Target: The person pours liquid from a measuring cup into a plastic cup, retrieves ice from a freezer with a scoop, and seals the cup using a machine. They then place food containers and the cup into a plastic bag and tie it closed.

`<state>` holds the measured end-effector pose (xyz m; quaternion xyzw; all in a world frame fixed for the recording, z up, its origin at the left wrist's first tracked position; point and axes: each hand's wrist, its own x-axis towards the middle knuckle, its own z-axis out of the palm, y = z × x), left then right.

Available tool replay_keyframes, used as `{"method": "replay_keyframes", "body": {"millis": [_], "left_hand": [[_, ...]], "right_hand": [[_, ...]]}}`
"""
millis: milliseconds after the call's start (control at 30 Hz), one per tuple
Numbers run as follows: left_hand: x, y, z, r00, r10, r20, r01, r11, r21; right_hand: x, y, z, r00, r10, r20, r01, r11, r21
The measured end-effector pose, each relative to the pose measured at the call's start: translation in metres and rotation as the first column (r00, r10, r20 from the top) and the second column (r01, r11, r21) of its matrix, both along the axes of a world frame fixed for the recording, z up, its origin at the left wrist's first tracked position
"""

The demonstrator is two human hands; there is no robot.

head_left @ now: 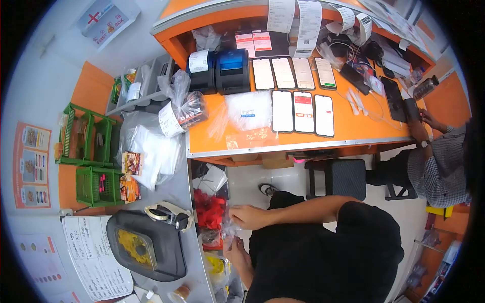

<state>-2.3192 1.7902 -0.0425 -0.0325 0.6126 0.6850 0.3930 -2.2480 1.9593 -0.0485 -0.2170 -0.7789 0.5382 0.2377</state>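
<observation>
A crumpled piece of clear plastic (231, 231), seemingly a bag, is between my hands beside the grey counter's edge. My right hand (248, 217) has its fingers curled and pinched on the upper part of the plastic. Lower down, my left hand (237, 252) is closed at its other end, its fingertips partly hidden. Red plastic bags (209, 211) lie on a shelf just past my hands, under the counter. A yellow bag (217, 265) shows below them.
On the grey counter stand a black tray (118, 242) with a tape dispenser (174, 217) and green baskets (91, 187). The orange desk (222, 144) holds several phones (283, 111) and black printers (233, 73). A black stool (343, 179) and a co-worker's checkered sleeve (437, 174) are at right.
</observation>
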Motion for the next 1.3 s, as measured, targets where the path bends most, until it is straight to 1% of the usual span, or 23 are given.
{"method": "replay_keyframes", "body": {"millis": [67,167,267,333,400,433,467,500,533,567,633,667,700,767,800,867,900,933,1000,1133,1200,1233,1300], "left_hand": [[0.004,0.02,0.009,0.997,0.015,-0.072,-0.016,1.0,-0.018],[0.012,0.04,0.021,0.996,0.053,-0.074,-0.052,0.999,0.004],[0.012,0.042,0.018,0.987,0.119,-0.111,-0.115,0.992,0.043],[0.015,0.044,0.016,0.993,0.067,0.093,-0.097,0.924,0.37],[0.017,0.053,0.019,0.972,0.157,0.174,-0.218,0.878,0.426],[0.015,0.057,0.023,0.939,0.233,0.255,-0.33,0.819,0.469],[0.013,0.057,0.026,0.939,0.231,0.256,-0.329,0.82,0.468],[0.01,0.057,0.028,0.985,0.173,0.001,-0.162,0.923,0.348],[0.009,0.055,0.03,0.969,0.067,-0.239,-0.025,0.984,0.175],[0.005,0.049,0.022,0.945,0.096,-0.313,-0.093,0.995,0.027],[0.002,0.044,0.014,0.925,0.2,-0.322,-0.191,0.98,0.061],[0.002,0.041,0.013,0.9,0.289,-0.326,-0.278,0.957,0.081],[0.004,0.037,0.011,0.897,0.298,-0.327,-0.288,0.954,0.078],[0.014,0.033,0.021,0.848,0.53,0.018,-0.53,0.848,0.012],[0.018,0.02,0.015,0.842,0.539,0.02,-0.539,0.842,0.001],[0.017,-0.008,-0.015,0.917,0.39,-0.087,-0.398,0.911,-0.112],[0.018,-0.022,-0.036,0.905,0.125,-0.406,-0.279,0.896,-0.346],[0.023,-0.02,-0.03,0.906,0.129,-0.404,-0.28,0.897,-0.341],[0.03,-0.01,-0.005,0.874,0.403,-0.273,-0.45,0.882,-0.139],[0.016,-0.063,0.005,0.834,0.39,-0.391,-0.479,0.864,-0.158],[0.009,-0.093,0.016,0.688,0.236,-0.687,-0.483,0.855,-0.189],[0.008,-0.099,0.023,0.681,0.378,-0.627,-0.531,0.845,-0.068],[0.002,-0.117,0.031,0.682,0.355,-0.639,-0.507,0.86,-0.062]], "right_hand": [[0.003,0.015,0.015,0.961,0.265,0.078,-0.25,0.955,-0.161],[-0.003,0.03,0.011,0.891,0.444,0.089,-0.411,0.876,-0.252],[-0.01,0.046,-0.011,0.969,0.218,0.118,-0.204,0.972,-0.12],[-0.015,0.053,-0.016,0.963,0.234,0.132,-0.223,0.971,-0.089],[-0.019,0.056,-0.012,0.956,0.254,0.147,-0.248,0.967,-0.057],[-0.022,0.052,-0.002,0.971,0.227,0.071,-0.202,0.945,-0.256],[-0.023,0.047,0.008,0.982,0.188,0.004,-0.166,0.877,-0.451],[-0.023,0.045,0.018,0.984,0.175,-0.042,-0.159,0.738,-0.656],[-0.025,0.037,0.011,0.983,0.181,-0.038,-0.161,0.737,-0.656],[-0.03,0.028,0.002,0.976,0.178,-0.124,-0.206,0.575,-0.792],[-0.035,0.024,-0.009,0.926,0.251,-0.283,-0.348,0.267,-0.899],[-0.037,0.021,-0.012,0.923,0.26,-0.285,-0.352,0.265,-0.898],[-0.038,0.015,-0.014,0.859,0.394,-0.326,-0.474,0.373,-0.797],[-0.032,0.004,0.0,0.779,0.543,-0.314,-0.614,0.557,-0.559],[-0.03,-0.004,0.0,0.775,0.549,-0.313,-0.616,0.547,-0.568],[-0.03,-0.015,0.001,0.766,0.619,-0.173,-0.642,0.747,-0.174],[-0.032,-0.021,0.0,0.765,0.622,-0.167,-0.643,0.747,-0.166],[-0.033,-0.029,-0.003,0.804,0.59,-0.074,-0.594,0.798,-0.101],[-0.036,-0.05,-0.006,0.865,0.492,0.097,-0.497,0.866,0.047],[-0.048,-0.092,0.006,0.867,0.443,0.228,-0.495,0.813,0.305],[-0.054,-0.119,0.003,0.889,0.444,0.111,-0.451,0.807,0.381],[-0.054,-0.132,0.004,0.888,0.443,0.122,-0.454,0.804,0.384],[-0.058,-0.152,0.015,0.896,0.443,0.037,-0.414,0.801,0.431]]}}
